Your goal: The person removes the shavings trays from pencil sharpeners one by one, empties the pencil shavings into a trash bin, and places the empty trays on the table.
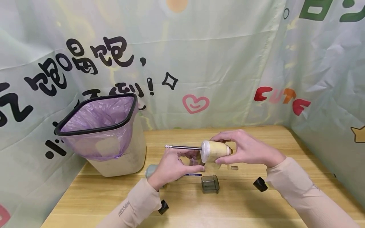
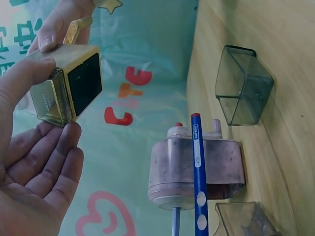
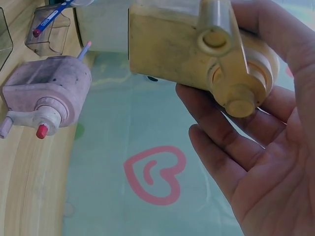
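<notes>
A yellow crank pencil sharpener [image 1: 215, 149] is held up over the table between both hands. My right hand [image 1: 252, 150] grips its body near the crank end, thumb on the near side and fingers behind. My left hand [image 1: 171, 166] pinches the see-through shavings drawer [image 2: 49, 101] at its front, thumb against one side and fingertips on the other. A dark-striped pencil [image 1: 183, 147] sticks out of the white front, its eraser end pointing left. In the left wrist view a dark base panel shows on the sharpener.
A second, pinkish crank sharpener [image 3: 49, 83] stands on the table [image 1: 228, 209] with a pencil in it. Near it are a blue pencil [image 2: 199, 162] and two smoky clear drawers, one in front [image 1: 210, 185]. A purple-lined trash bin [image 1: 119, 164] stands left; printed cloth hangs behind.
</notes>
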Motion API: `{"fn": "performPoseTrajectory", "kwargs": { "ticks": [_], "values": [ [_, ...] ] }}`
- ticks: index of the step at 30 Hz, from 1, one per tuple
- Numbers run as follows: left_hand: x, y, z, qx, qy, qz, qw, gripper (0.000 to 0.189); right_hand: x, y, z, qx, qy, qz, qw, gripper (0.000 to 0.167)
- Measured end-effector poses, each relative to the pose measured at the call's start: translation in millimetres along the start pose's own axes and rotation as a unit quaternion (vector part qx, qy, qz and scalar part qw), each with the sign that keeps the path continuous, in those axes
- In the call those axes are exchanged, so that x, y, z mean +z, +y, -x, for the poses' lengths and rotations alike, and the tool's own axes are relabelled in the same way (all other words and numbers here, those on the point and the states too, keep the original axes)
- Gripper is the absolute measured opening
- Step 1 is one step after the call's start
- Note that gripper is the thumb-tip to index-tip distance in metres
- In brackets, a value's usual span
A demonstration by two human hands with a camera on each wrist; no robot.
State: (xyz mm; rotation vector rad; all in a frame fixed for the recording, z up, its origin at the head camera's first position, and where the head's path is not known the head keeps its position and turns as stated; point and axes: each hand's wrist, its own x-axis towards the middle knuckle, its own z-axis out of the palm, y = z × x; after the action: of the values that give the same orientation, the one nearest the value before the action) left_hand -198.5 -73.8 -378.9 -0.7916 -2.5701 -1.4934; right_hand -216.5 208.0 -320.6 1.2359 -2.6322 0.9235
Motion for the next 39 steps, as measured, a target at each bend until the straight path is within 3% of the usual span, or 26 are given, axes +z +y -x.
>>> {"fn": "performPoseTrajectory", "kwargs": {
  "ticks": [10,19,30,39],
  "values": [
    [-0.1,-4.4,1.0,-0.009,-0.004,0.013,0.9999,0.029,0,1,1.1,0.009,-0.008,-0.01,0.9999,0.05],
    [-1.7,-8.6,2.5,0.009,0.001,0.033,0.9994,0.031,0,2,3.0,0.016,-0.006,-0.011,0.9998,0.051],
    [-27.3,-23.9,11.5,-0.023,0.025,0.061,0.9975,0.051,-18,23,25.9,0.043,0.023,0.035,0.9982,0.05],
    [-31.2,-30.2,15.1,-0.03,0.029,0.07,0.9967,0.053,-16,35,33.3,0.071,0.017,0.036,0.9967,0.049]
  ]
}}
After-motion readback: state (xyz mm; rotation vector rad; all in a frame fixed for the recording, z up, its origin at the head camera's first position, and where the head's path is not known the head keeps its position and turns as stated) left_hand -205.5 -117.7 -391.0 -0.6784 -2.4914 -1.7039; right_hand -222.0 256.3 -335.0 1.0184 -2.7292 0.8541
